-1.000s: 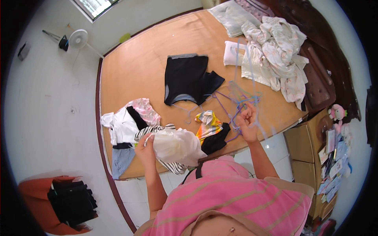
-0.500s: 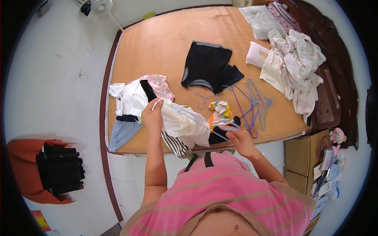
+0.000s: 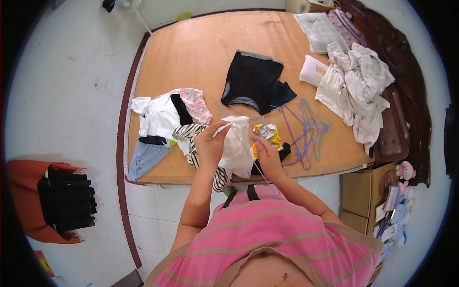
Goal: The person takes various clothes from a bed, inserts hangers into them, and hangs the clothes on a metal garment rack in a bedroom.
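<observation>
My left hand (image 3: 210, 143) pinches the upper edge of a white garment (image 3: 237, 150) that hangs over the near side of the bed. Close to its right, my right hand (image 3: 268, 157) grips a thin pale clothes hanger (image 3: 258, 167), which slants across the front of the white cloth. How far the hanger reaches into the garment is hard to make out. A black-and-white striped garment (image 3: 222, 181) lies beneath and left of the white one. Just beyond my right hand are a yellow patterned garment (image 3: 272, 134) and a black piece of clothing (image 3: 285, 153).
Purple, blue and green hangers (image 3: 306, 136) lie tangled at right. Black shorts (image 3: 253, 79) are spread mid-bed. White, pink and blue clothes (image 3: 158, 117) sit at left. A crumpled floral cloth (image 3: 354, 91) and small pillow (image 3: 313, 69) are far right. Cardboard boxes (image 3: 356, 191) stand beside the bed.
My left hand has moved right with the white garment. My right hand has brought the hanger up and left to the cloth. The striped garment has shifted, with part now left of my left hand.
</observation>
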### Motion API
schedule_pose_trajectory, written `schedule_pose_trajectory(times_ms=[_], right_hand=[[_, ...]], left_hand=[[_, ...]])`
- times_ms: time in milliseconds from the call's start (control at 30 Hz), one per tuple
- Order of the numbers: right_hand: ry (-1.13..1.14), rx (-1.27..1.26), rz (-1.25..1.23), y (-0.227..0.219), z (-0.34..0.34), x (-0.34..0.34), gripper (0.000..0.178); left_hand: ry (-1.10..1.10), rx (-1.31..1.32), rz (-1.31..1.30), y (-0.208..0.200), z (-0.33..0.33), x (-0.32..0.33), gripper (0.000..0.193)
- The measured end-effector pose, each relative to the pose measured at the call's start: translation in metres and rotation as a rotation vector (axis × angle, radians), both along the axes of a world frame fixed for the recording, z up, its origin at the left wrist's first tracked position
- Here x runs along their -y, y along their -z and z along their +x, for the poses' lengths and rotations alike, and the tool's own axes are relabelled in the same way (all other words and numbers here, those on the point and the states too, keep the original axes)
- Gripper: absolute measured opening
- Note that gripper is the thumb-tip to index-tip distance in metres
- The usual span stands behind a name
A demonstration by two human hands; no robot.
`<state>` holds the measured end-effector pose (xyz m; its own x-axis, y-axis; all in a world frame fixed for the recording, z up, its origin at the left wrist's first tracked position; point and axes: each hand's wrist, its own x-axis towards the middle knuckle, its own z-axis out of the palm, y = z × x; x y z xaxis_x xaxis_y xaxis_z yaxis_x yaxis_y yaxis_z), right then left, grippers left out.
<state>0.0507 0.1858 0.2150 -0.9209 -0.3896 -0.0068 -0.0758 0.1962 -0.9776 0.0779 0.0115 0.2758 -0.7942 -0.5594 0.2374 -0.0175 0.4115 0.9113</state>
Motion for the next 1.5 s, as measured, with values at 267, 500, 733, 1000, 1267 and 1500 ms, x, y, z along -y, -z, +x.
schedule_pose_trajectory(times_ms=[267, 500, 733, 1000, 1267, 1500], right_hand=[[0.049, 0.082, -0.523, -0.107, -0.031, 0.006, 0.033], [0.139, 0.377, -0.911, -0.125, -0.087, 0.024, 0.018], [0.313, 0.202, -0.805, -0.075, -0.084, 0.063, 0.026], [-0.168, 0.100, 0.035, -0.025, -0.037, -0.007, 0.028], [-0.541, 0.152, 0.285, -0.121, -0.029, -0.073, 0.019], [-0.242, 0.067, 0.403, -0.108, -0.037, -0.089, 0.032]], left_hand=[[-0.045, 0.194, 0.001, 0.013, 0.018, -0.003, 0.029], [-0.009, 0.476, -0.221, 0.061, 0.028, -0.023, 0.024], [0.238, 0.321, 0.224, 0.051, 0.036, -0.057, 0.029], [0.153, 0.146, 0.645, 0.069, 0.023, -0.030, 0.032], [0.240, 0.093, 0.313, 0.099, 0.015, -0.018, 0.060], [0.283, -0.005, 0.535, 0.089, 0.019, -0.016, 0.028]])
